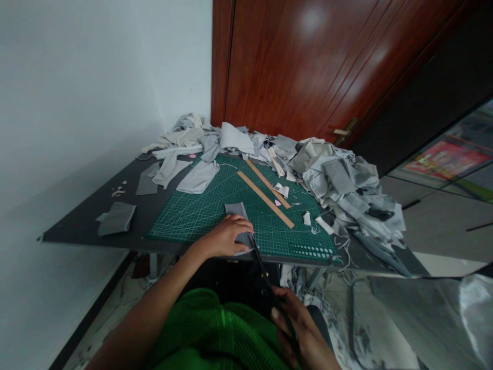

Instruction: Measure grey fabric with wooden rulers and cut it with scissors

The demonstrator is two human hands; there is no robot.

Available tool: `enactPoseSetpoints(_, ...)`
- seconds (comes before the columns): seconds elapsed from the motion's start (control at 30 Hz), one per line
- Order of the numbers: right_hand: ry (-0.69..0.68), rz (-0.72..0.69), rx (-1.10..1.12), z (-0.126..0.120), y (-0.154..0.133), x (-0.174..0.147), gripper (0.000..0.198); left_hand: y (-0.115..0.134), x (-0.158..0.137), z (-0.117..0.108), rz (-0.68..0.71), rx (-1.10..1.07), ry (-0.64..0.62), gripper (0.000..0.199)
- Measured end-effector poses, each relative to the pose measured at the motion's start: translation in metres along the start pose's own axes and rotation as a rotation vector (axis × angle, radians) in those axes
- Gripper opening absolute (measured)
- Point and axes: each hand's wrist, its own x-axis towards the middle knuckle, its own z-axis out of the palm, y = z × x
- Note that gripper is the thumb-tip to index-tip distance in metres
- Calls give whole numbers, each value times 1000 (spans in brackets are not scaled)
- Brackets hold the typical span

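Observation:
A small grey fabric piece (235, 208) lies near the front edge of the green cutting mat (185, 218). Over its middle, my left hand (231, 234) holds it down, fingers curled and partly hiding it. My right hand (296, 321), low in front of the table, is closed around the handles of dark scissors (263, 272). Their blades point up and away, with the tips at the fabric's right edge. Whether the blades are around the cloth or only beside it, I cannot tell.
Two wooden rulers (265, 199) lie slantwise on the mat, a pink chalk piece (278, 203) between them. Fabric heaps line the back and right (339, 174). A folded grey piece (117, 218) lies left. Thread scraps (346, 252) hang near the right edge.

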Motion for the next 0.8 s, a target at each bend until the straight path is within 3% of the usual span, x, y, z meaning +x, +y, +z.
enactPoseSetpoints(0.57,74,-43,-35,12,0,-5,70,5,1,-2,-22,-6,1,46)
enactPoseSetpoints(0.8,115,-16,-28,13,4,-6,77,7,-1,-2,-86,5,18,60)
